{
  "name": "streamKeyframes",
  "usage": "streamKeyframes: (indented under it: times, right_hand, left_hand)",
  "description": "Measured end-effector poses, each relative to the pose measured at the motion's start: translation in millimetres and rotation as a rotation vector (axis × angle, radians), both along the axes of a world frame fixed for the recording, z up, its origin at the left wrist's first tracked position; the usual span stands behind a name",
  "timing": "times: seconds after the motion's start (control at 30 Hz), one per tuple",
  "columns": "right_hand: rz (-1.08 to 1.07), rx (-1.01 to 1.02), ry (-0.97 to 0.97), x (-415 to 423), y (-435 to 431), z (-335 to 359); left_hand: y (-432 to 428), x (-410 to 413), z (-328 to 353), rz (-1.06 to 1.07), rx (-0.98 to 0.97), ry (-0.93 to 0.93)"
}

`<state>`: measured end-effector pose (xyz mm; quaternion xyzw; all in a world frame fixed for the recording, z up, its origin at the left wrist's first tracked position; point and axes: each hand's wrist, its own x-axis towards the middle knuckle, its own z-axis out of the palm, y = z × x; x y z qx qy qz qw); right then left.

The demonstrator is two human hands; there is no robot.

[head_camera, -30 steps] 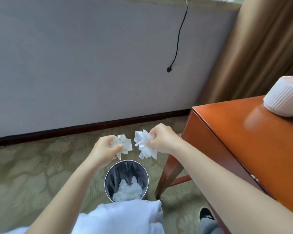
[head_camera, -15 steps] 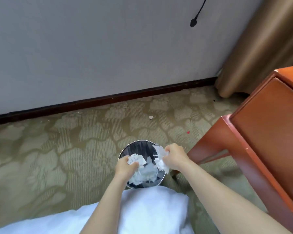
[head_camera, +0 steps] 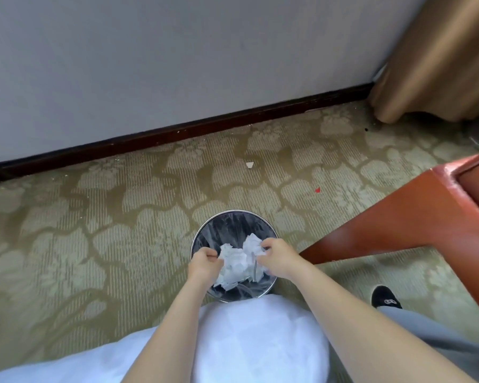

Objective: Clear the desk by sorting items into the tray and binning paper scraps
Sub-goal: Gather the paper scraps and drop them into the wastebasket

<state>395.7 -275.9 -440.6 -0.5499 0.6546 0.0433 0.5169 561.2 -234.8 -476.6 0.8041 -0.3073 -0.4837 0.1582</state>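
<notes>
Closest to the camera, a white shirt (head_camera: 246, 341) across the bottom of the view, with two bare forearms reaching forward over it. On the right, a grey trouser leg (head_camera: 426, 327) and, just ahead of it, a black shoe (head_camera: 385, 298) flat on the patterned carpet (head_camera: 94, 217). Next, both hands side by side above the open mouth of the bin (head_camera: 227, 223). For the left hand (head_camera: 205, 262): fingers curled inward, tips right at the edge of white paper; grasping it or only touching it, cannot tell. For the right hand (head_camera: 278, 258): fingers clenched in a pinch on a piece of crumpled paper (head_camera: 252, 244), held over the inside of the bin. Between and under the hands, a paper heap (head_camera: 231, 272) inside the bin, on a thin clear liner. Round bin with a bright metal rim and a dark inside, upright on the carpet, just ahead of the shirt. Right of it, very near, a red-brown wooden leg of the bench (head_camera: 398, 228), slanting up toward the right edge of the view. Farther on the carpet, well apart from the bin, one small white scrap (head_camera: 249, 165), and to its right a tiny red speck (head_camera: 317, 190). Behind these, a dark skirting board (head_camera: 177, 131) along the foot of a pale grey wall (head_camera: 177, 51). In the far right corner, a tan curtain (head_camera: 440, 51) hanging down to the floor.
</notes>
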Motion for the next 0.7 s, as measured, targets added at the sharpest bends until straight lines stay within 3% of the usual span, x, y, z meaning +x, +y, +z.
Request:
streamKeyframes:
  times: [0.13, 0.37, 0.57, 0.7]
  right_hand:
    - [0.046, 0.054, -0.010, -7, 8, 5]
    - [0.009, -0.065, -0.079, -22, 15, 50]
    - [0.053, -0.155, -0.146, -25, 28, 120]
    - [0.139, -0.300, -0.149, -25, 37, 182]
  left_hand:
    - [0, -3, 3, -0.078, -0.006, 0.018]
    - [11, -3, 49, -0.227, -0.117, 0.073]
    - [23, -1, 143, -0.401, -0.294, 0.014]
    - [35, 2, 219, -0.659, -0.312, -0.071]
